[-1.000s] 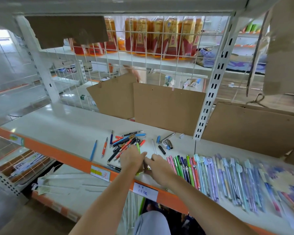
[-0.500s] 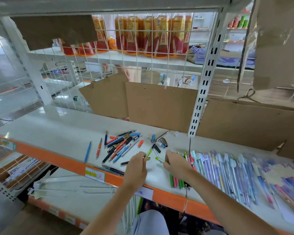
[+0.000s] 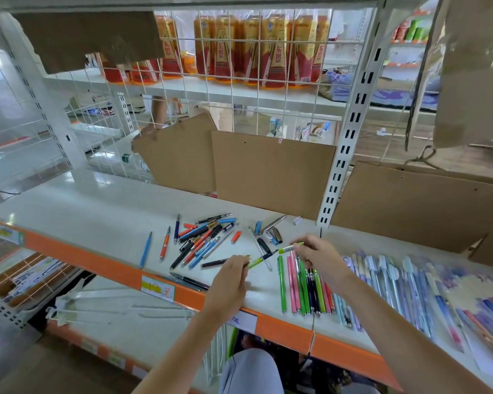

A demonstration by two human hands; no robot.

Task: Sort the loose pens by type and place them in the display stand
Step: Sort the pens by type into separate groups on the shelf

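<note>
My left hand (image 3: 234, 275) pinches a lime-green pen body (image 3: 261, 259) whose dark nib end points right. My right hand (image 3: 318, 257) pinches the matching green cap (image 3: 290, 248), held a short gap off the nib. Both hover over the white shelf (image 3: 97, 220). A jumbled pile of loose pens (image 3: 204, 240) in blue, red and black lies to the left of my hands. Below my right hand, a sorted row of green, pink and red pens (image 3: 302, 288) lies side by side near the shelf's front edge.
Rows of pastel pens (image 3: 396, 285) fill the shelf's right part. Two single pens, blue (image 3: 145, 250) and orange (image 3: 164, 243), lie apart at the left. Cardboard sheets (image 3: 271, 169) lean at the back, beside a white upright post (image 3: 342, 155). An orange rail (image 3: 103, 265) edges the shelf.
My hands came apart and lifted slightly: the green pen now has its cap pulled off, body in the left hand and cap in the right. The camera drew closer to the shelf.
</note>
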